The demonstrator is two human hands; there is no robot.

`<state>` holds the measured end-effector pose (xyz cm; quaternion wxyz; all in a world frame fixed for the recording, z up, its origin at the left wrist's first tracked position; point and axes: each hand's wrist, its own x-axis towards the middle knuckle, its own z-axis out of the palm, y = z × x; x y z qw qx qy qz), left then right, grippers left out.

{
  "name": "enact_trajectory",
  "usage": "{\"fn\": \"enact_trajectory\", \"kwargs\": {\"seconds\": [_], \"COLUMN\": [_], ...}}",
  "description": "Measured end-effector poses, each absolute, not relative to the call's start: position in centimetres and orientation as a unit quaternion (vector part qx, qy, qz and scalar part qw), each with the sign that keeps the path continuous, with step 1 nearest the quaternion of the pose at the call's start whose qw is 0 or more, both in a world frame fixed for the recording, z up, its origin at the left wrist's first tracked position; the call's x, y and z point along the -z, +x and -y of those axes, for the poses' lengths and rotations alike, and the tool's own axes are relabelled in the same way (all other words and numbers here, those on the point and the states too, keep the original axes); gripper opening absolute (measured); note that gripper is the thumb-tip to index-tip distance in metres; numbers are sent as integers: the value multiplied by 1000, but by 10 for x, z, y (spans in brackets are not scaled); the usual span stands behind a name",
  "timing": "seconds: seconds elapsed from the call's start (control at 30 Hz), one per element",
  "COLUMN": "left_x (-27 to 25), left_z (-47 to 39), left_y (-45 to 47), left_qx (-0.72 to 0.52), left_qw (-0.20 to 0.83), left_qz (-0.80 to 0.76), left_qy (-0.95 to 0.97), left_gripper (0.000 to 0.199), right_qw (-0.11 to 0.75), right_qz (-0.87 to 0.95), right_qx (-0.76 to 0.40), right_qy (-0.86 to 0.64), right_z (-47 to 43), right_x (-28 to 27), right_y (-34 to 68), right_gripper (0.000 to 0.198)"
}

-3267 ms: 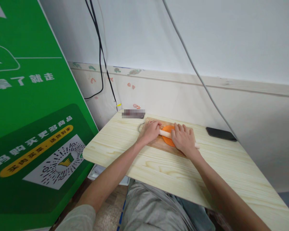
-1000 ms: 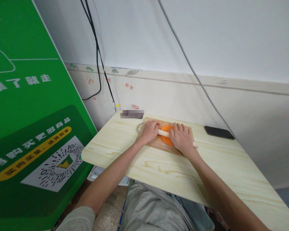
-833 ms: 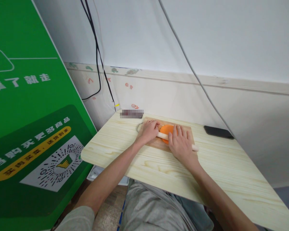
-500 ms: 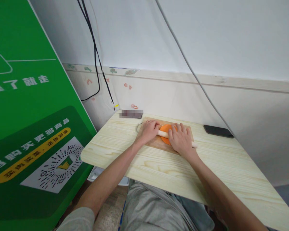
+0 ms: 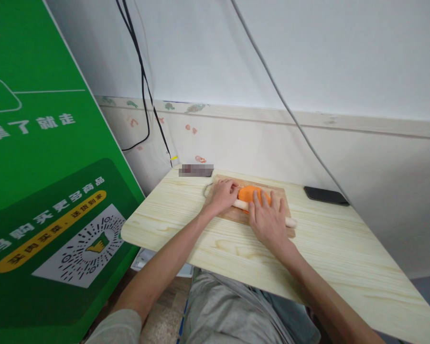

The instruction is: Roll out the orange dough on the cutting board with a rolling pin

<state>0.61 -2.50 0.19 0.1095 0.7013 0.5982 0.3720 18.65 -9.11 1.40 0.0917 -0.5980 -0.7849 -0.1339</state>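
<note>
Nearest is the person's lap [image 5: 218,306] in grey cloth, below the near edge of the bench [image 5: 208,243]. Both bare forearms reach in over the pale wood.

The right hand [image 5: 268,222] lies flat across the pin [image 5: 241,205], a slim pale roller set slantwise. This grip is wide, its fingers spread and pointing away over the orange sheet [image 5: 249,192]; whether they press on it I cannot tell. The pin's right end pokes out beyond this hand, by the board's right edge.

The left hand [image 5: 225,195] sits at the pin's other end, a narrower grip with bent fingers; how far they close round the wood is hidden. The sheet is on the board [image 5: 232,216] between the hands, mostly on the far side of the pin, with a sliver showing on the near side.

I judge the pin light, stiff and smooth, best held near its two ends with flat palms so it can turn. The sheet looks soft, thin and limp, perhaps a bit tacky, easy to dent or tear; it would be safest taken by its rim with broad fingers, or peeled up slowly from one edge.

A metal ring [image 5: 207,190] shows at the board's left end. Farther off, a black phone [image 5: 326,196] lies to the right and a blurred-out item [image 5: 196,170] at the back left, before the wall [image 5: 308,57].
</note>
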Motion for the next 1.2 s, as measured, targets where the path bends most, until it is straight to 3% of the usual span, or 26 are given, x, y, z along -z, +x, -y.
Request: {"fn": "enact_trajectory", "kwargs": {"seconds": [0.33,0.77,1.2], "left_x": [0,2,0], "left_z": [24,23,21], "left_y": [6,6,4], "left_qx": [-377,-382,-359], "left_qw": [107,103,95], "left_qz": [-596,-592,-593], "left_qy": [701,702,715], "left_gripper": [23,17,27], "right_qw": [54,125,69], "right_qz": [794,793,786], "right_qx": [100,161,66], "right_qy": [-597,-573,-611], "right_z": [45,91,11], "right_x": [-31,-9,-36], "right_y": [190,187,192], "right_gripper": [62,61,59]}}
